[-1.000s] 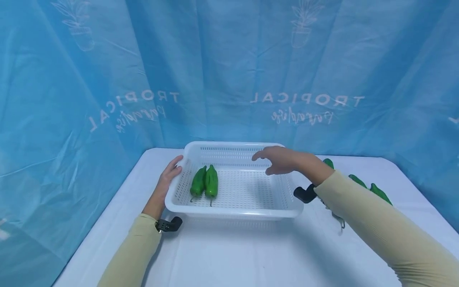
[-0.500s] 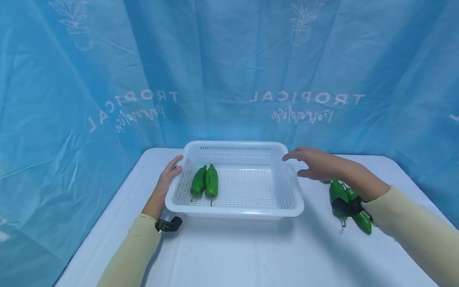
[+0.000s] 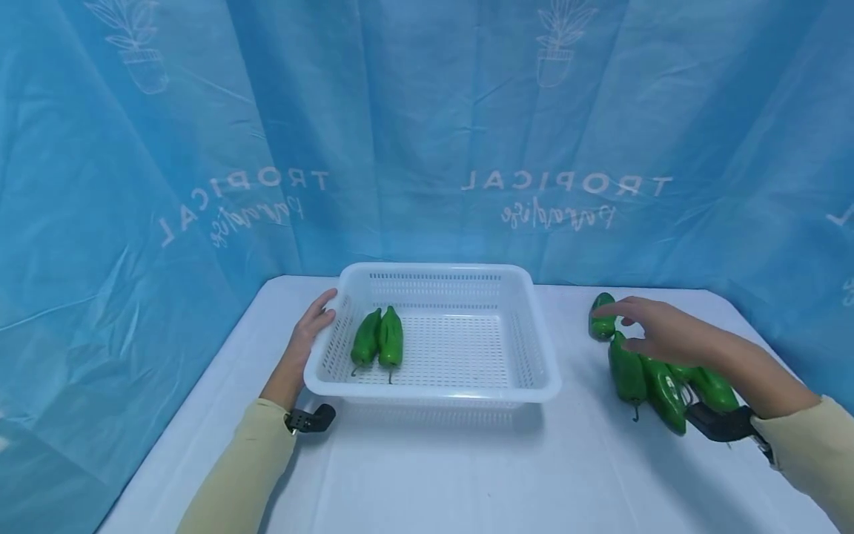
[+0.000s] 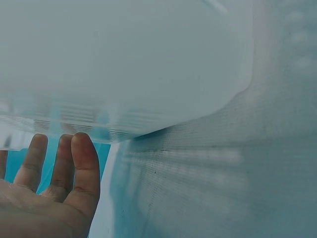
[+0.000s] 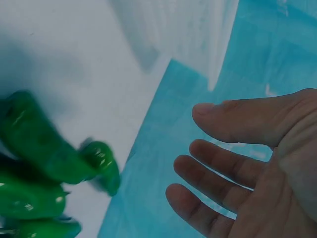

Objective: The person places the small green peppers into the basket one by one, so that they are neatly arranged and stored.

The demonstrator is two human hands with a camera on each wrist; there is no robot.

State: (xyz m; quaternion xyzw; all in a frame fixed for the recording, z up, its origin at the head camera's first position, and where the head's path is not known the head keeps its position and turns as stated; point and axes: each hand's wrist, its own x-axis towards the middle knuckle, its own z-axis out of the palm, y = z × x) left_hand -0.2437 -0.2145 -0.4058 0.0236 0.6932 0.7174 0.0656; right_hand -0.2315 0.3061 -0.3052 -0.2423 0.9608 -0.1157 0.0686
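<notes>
My left hand point(image 3: 308, 340) rests against the left side of a white slotted plastic basket point(image 3: 434, 395). In the left wrist view its straight fingers point(image 4: 86, 166) touch the basket wall point(image 4: 148, 89). Inside the basket, toward its left end, two green peppers point(image 3: 391, 337) lie side by side. My right hand point(image 3: 667, 330) hovers over the pile on the right, holding nothing, thumb and fingers apart. Below it are several more green peppers point(image 3: 627, 371), also seen in the right wrist view point(image 5: 44, 144). One pepper point(image 3: 603, 326) lies behind the others, partly hidden by the fingertips.
The basket stands on a table with a white cloth point(image 3: 427, 475). Blue curtains point(image 3: 414, 133) with white printing hang behind the table and along both sides. A black wrist camera point(image 3: 720, 423) on the right arm overlaps the nearer peppers in the head view.
My right hand has moved from above the basket out to the right, over the loose peppers. The left hand stays at the basket, and the two peppers inside lie as before.
</notes>
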